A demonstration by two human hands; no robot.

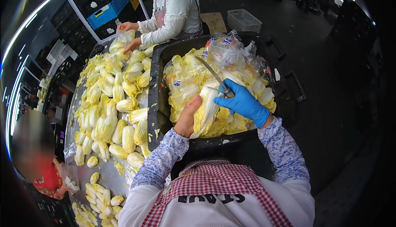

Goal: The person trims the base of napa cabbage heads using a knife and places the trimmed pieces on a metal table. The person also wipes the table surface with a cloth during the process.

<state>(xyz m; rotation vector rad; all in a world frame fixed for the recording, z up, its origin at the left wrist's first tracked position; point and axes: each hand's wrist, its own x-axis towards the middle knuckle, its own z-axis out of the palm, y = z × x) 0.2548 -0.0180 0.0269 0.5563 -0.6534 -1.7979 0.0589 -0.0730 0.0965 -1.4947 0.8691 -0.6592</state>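
Observation:
A napa cabbage [206, 107] rests in my bare left hand [188, 115], its white base tilted up and away from me. My right hand [247, 100], in a blue glove, grips the handle of a curved knife [213, 71]. The blade points up and left, and gloved fingers touch the cabbage near its base. Both hands are above a large black bin [157, 103]. Loose yellow-white cabbage leaves [266, 96] fill the bin below, with crumpled printed plastic bags [232, 49] on top at the far side.
To the left, a metal table [108, 172] bears many napa cabbages [105, 125]. A co-worker [176, 10] handles a clear bag [122, 39] at its far end. Another person [49, 177] stands at the left. A clear crate [244, 21] sits on the floor behind the bin.

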